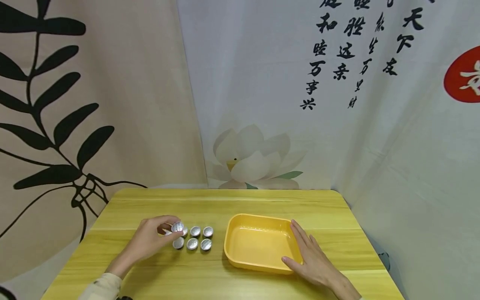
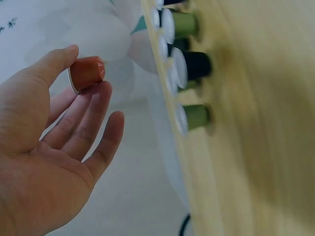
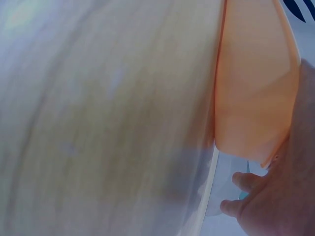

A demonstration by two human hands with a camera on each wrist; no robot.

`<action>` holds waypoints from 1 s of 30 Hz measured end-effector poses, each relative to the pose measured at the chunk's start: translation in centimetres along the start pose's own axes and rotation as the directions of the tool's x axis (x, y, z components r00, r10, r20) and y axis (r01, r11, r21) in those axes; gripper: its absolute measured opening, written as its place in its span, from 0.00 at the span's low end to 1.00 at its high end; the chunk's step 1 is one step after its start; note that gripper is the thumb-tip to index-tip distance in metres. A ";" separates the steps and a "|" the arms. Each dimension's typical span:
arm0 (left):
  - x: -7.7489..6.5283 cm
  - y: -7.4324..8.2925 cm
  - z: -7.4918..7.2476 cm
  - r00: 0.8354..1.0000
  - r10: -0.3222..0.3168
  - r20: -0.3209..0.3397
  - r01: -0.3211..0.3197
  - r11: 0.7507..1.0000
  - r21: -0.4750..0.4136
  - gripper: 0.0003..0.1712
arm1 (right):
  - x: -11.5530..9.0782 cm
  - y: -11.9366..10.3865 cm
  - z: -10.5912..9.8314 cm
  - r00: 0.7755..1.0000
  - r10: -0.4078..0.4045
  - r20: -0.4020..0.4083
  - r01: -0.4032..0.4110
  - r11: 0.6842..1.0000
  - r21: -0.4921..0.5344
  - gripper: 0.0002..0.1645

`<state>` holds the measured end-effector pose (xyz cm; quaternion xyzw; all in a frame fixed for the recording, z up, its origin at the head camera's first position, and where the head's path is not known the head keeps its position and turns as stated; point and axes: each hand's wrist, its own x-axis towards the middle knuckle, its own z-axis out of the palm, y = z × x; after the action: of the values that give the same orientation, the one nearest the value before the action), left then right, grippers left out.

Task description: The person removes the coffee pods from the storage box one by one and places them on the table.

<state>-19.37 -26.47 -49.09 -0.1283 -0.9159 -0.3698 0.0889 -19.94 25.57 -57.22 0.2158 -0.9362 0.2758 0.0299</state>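
My left hand (image 1: 148, 238) pinches an orange-brown coffee capsule (image 2: 88, 73) between thumb and fingers, lifted above the table. Its silver lid (image 1: 177, 226) faces up in the head view. Just beside and under that hand, several more capsules (image 1: 192, 243) stand lid-up in rows; the left wrist view shows green capsules (image 2: 198, 117) and dark ones (image 2: 199, 65). A yellow plastic tray (image 1: 258, 246) lies right of the rows, with nothing visible inside. My right hand (image 1: 316, 263) rests on the tray's right rim, fingers extended and thumb spread toward its near corner.
The wooden table (image 1: 187, 283) has its far edge close to a printed curtain (image 1: 262, 83) with a lotus and writing. Another curtain (image 1: 142, 104) with dark leaves hangs on the left.
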 end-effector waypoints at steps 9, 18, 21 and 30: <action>-2.0 -2.6 0.1 1.000 -0.011 -0.019 0.011 1.000 -0.007 0.19 | 0.0 0.2 0.1 1.000 -0.012 -0.008 0.012 1.000 -0.006 0.62; -3.0 -4.3 0.2 0.997 -0.073 -0.015 0.073 0.997 -0.012 0.21 | 0.0 0.3 0.2 1.000 -0.012 -0.006 0.012 1.000 -0.006 0.62; -3.2 -4.6 0.2 0.992 -0.126 0.012 0.126 0.992 -0.003 0.23 | 0.1 0.3 0.2 1.000 -0.010 -0.005 0.010 1.000 -0.010 0.63; -3.6 -5.4 0.8 0.977 -0.206 0.063 0.205 0.979 0.013 0.28 | 0.1 0.1 0.1 1.000 -0.004 -0.002 0.004 1.000 0.000 0.63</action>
<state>-17.60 -30.32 -54.14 -0.0444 -0.9279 -0.3696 0.0211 -20.05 25.61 -57.33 0.2173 -0.9358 0.2758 0.0315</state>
